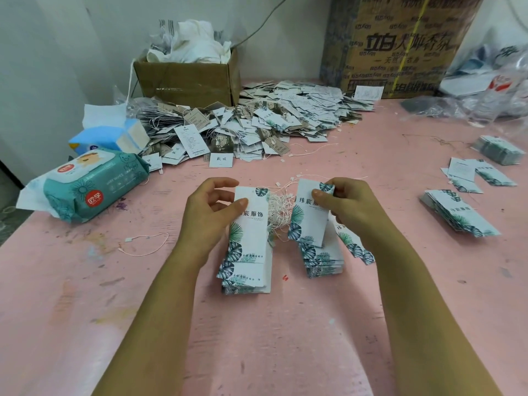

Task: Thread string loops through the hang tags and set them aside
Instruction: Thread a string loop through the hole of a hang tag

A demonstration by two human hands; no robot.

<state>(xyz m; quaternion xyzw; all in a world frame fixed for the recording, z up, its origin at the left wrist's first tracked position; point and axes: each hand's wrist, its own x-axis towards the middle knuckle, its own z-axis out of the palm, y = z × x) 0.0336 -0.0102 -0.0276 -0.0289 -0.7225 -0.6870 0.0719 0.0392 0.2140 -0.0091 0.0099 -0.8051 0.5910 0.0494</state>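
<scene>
Left hand (213, 208) and right hand (347, 205) each pinch a hang tag (310, 212), strings (278, 208) bunched between

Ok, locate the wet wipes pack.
In the head view, the wet wipes pack lies far left on the pink table, beside the blue tissue pack.

We're reading 宸服饰 on the left hang tag (251, 224), 纬宸 on the right hang tag (307, 221), and there's 立白 across the big carton (400, 44).
</scene>
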